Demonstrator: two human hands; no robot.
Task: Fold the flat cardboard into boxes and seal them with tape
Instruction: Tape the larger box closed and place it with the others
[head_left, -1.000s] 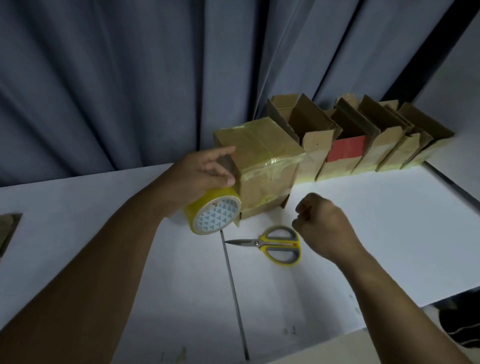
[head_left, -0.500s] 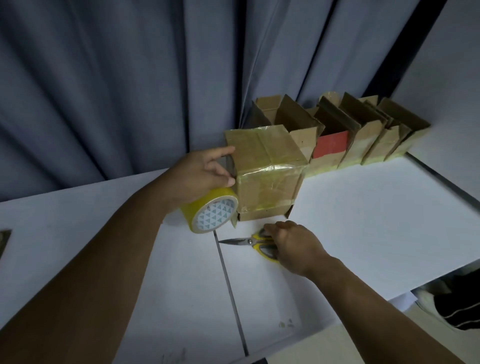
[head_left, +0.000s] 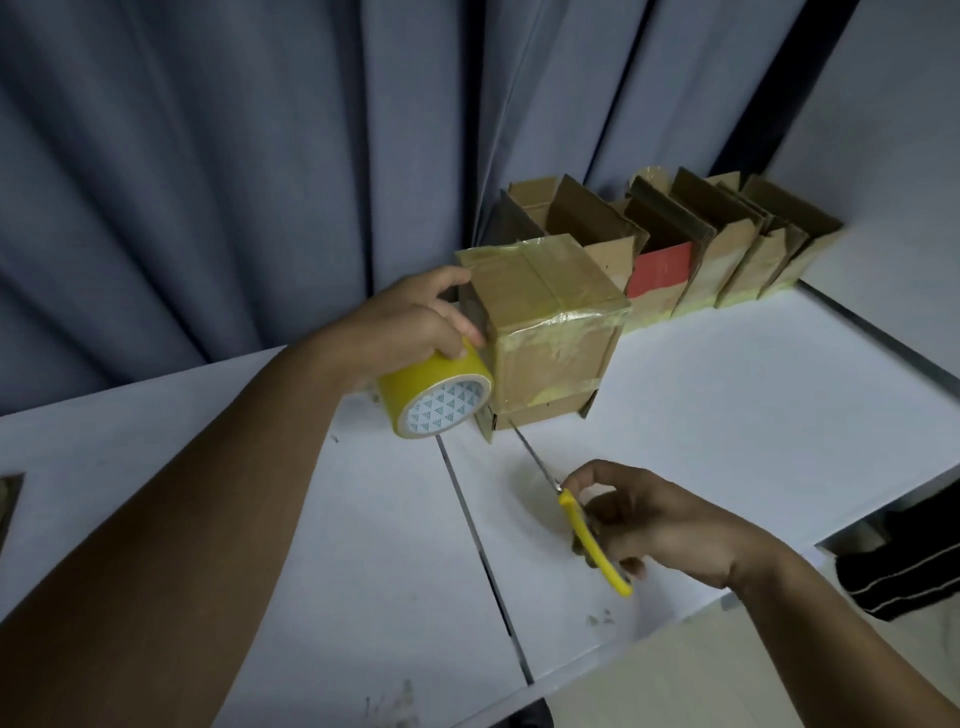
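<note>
Triangle print, teal on white, covers the round end face of the yellow tape roll (head_left: 434, 397); whether it carries any lettering I cannot tell. One red panel (head_left: 660, 267) shows on a carton in the row of open boxes (head_left: 727, 244) at upper right of frame, no text readable on it.

Left hand (head_left: 410, 322) grips the tape roll from above, fingers curled over the yellow outer band, thumb raised toward the upper left corner of the taped box (head_left: 545, 322). Roll sits just beside the box's left side, pressed up to it, printed end facing the camera. Left forearm runs diagonally from lower left of frame up to centre, wrist bent slightly down.

Right hand (head_left: 654, 519) holds the scissors (head_left: 587, 535), fingers curled round the yellow handles, knuckles up. Blades look closed or nearly so and point up-left, tip near the box's lower front corner. Cannot tell if the scissors rest on the surface (head_left: 753, 426) or hang just over it. Right forearm enters from lower right corner.

Taped box stands at frame centre on the white surface, yellowish tape along the top seam and round the front face, bottom flaps sticking out a little at the base. Row of open boxes stands behind it, against the grey curtain (head_left: 208, 156).

Flat cardboard piece (head_left: 8, 499) at left edge, mostly cut off. Dark striped cloth (head_left: 904, 571) at lower right, beyond the surface.
</note>
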